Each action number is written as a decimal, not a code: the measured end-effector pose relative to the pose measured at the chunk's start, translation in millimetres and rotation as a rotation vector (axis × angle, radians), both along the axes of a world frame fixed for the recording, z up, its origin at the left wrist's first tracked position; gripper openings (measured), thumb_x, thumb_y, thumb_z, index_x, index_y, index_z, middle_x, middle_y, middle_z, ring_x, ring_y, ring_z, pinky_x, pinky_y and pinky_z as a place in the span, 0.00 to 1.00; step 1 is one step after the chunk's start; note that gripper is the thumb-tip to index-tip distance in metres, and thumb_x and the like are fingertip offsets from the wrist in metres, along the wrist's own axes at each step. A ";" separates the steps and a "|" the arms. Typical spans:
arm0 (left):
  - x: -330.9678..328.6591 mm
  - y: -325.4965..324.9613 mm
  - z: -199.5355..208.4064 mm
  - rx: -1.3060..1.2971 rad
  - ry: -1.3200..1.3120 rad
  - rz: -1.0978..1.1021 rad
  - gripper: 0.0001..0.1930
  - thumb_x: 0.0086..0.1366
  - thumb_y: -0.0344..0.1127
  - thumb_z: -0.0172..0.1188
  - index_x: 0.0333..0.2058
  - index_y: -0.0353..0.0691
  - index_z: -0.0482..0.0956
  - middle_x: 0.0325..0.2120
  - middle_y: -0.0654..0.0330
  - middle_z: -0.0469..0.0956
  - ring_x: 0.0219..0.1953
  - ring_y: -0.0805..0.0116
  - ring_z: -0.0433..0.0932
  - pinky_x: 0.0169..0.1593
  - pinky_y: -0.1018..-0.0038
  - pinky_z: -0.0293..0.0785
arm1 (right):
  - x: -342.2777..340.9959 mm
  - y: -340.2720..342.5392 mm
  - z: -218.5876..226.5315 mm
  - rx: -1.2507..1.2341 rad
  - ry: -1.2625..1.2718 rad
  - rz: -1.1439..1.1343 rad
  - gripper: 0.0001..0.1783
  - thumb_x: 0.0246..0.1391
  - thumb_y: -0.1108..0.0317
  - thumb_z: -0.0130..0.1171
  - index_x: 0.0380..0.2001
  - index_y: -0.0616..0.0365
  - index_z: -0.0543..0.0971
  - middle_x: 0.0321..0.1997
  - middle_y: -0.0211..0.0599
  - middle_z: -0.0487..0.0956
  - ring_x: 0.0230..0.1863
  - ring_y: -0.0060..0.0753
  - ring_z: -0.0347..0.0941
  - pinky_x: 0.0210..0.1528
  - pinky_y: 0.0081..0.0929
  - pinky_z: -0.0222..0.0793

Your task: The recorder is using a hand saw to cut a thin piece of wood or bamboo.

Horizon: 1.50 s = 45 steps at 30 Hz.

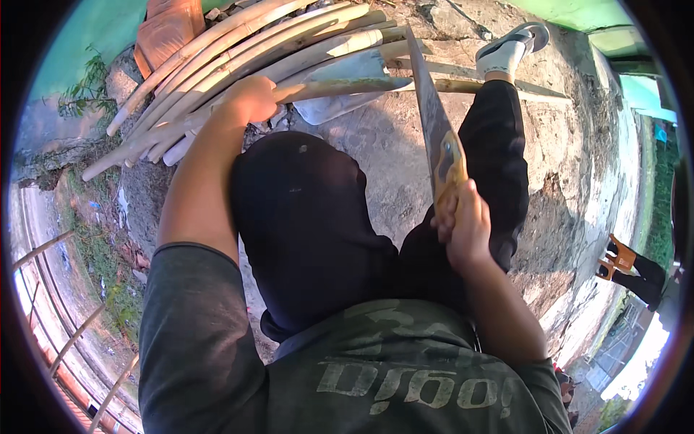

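Observation:
My left hand (251,99) is closed around a bamboo pole (336,88) at the far left of my lap, just beyond my bent knee. In my right hand (463,224) is a handsaw (431,116), its yellowish handle gripped and its long grey blade pointing away from me. The blade crosses in front of the pole's right end; whether its teeth touch the bamboo I cannot tell. Beneath and beyond the held pole lies a pile of long, pale bamboo poles (246,43). A whitish plastic sheet (336,108) shows under the pole.
My foot in a grey sandal (512,50) rests on rough concrete ground (390,155) at the far right. Thin bamboo strips (535,90) lie near it. An orange-brown bag-like thing (170,32) stands behind the pile. Another person's feet in orange sandals (618,259) show at the right.

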<state>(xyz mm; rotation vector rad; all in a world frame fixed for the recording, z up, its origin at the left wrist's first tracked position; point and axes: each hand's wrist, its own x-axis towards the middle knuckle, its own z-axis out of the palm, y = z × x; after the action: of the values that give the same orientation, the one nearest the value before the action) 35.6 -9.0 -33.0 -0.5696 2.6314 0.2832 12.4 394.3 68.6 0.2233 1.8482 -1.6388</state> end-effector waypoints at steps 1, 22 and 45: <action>-1.6 3.9 14.1 -0.007 -0.041 0.040 0.22 0.53 0.39 0.62 0.48 0.45 0.82 0.44 0.49 0.81 0.48 0.53 0.80 0.53 0.63 0.75 | 24.6 8.2 1.7 0.000 0.193 0.175 0.27 0.69 0.44 0.37 0.21 0.50 0.64 0.13 0.23 0.59 0.12 0.19 0.53 0.18 0.20 0.58; 4.1 8.5 6.5 -0.067 0.086 0.007 0.13 0.57 0.46 0.64 0.34 0.44 0.81 0.31 0.50 0.82 0.38 0.48 0.80 0.44 0.58 0.75 | -77.1 -29.7 -28.4 -0.037 0.138 0.070 0.24 0.68 0.46 0.42 0.23 0.50 0.66 0.16 0.23 0.61 0.17 0.19 0.55 0.27 0.24 0.64; -23.0 -35.8 13.5 0.363 -0.255 0.134 0.27 0.48 0.47 0.74 0.43 0.35 0.80 0.31 0.56 0.82 0.29 0.67 0.80 0.35 0.71 0.78 | -71.7 -4.0 29.1 -0.213 0.376 0.124 0.25 0.71 0.49 0.36 0.24 0.54 0.66 0.17 0.25 0.61 0.19 0.19 0.56 0.31 0.22 0.61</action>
<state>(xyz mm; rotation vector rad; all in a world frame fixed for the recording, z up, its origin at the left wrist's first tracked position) 12.7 -44.8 -19.4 -0.6114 2.2288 0.6665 -59.3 390.3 97.7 -0.3056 1.8877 -1.8668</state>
